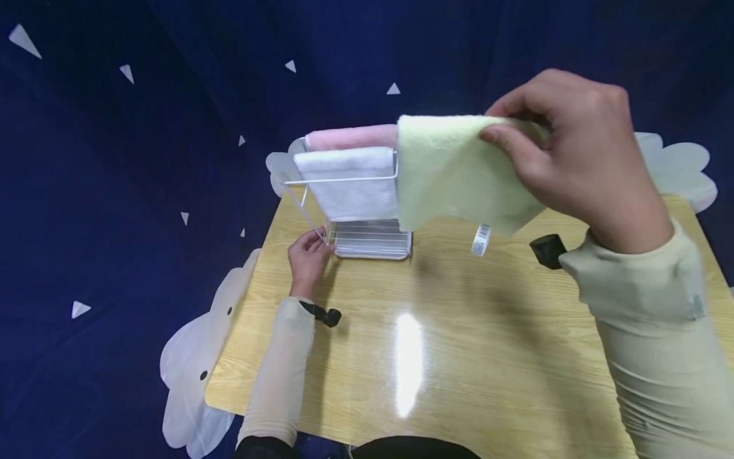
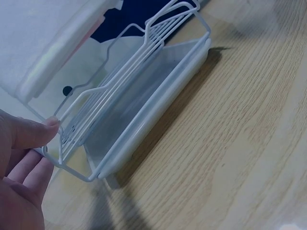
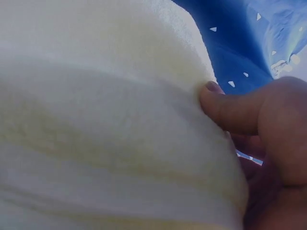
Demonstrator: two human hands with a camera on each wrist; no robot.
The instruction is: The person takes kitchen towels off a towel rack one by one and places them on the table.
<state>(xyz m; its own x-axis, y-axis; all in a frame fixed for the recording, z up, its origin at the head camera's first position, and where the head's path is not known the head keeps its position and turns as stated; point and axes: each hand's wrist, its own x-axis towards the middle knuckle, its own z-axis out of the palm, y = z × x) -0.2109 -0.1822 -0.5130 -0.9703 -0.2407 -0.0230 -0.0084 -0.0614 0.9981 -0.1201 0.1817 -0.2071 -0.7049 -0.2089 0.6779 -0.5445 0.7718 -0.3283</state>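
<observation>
My right hand (image 1: pixel 579 146) pinches the top edge of a pale yellow towel (image 1: pixel 459 172) between thumb and fingers. The towel hangs in the air right of a white wire rack (image 1: pixel 371 256), overlapping its right side in the head view. A paper tag (image 1: pixel 481 240) dangles from its lower edge. On the rack hang a white towel (image 1: pixel 352 185) and, behind it, a pink towel (image 1: pixel 352 138). Low at the rack's left end, my left hand (image 1: pixel 308 261) holds the wire frame (image 2: pixel 60 163), thumb on top of it in the left wrist view. In the right wrist view the yellow towel (image 3: pixel 105 110) fills most of the picture.
The rack stands with a white tray (image 2: pixel 144 129) at its base toward the far side of a wooden table (image 1: pixel 355 357). Dark blue curtain (image 1: pixel 172 159) surrounds the table. White cloud-shaped panels (image 1: pixel 195 370) edge its left side and back corners.
</observation>
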